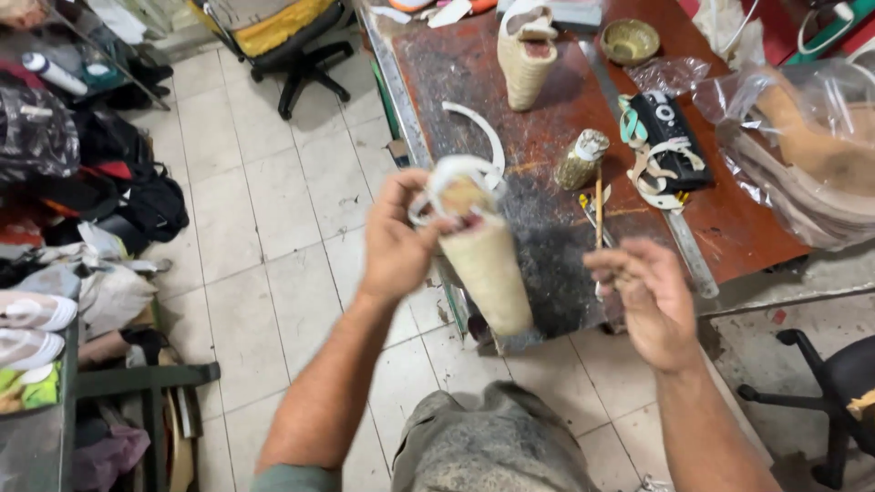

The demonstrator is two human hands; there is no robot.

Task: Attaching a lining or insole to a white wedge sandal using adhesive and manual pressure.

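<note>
The left hand (396, 239) grips one rope-wrapped wedge sole (485, 260); a second sole (527, 56) stands at twelve o'clock. The right hand (649, 301) pinches a thin brush (599, 205). One clear plastic bag (802, 137) lies at two o'clock.

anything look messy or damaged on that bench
The red bench top is badly worn: a dark, scuffed patch runs down its middle, with the paint scratched away. Loose white strap pieces and a crumpled clear bag lie scattered on it. The wedge shoe in the left hand looks intact.

Shoemaking workshop, stained workbench (547, 228), wedge soles (527, 64)
</note>
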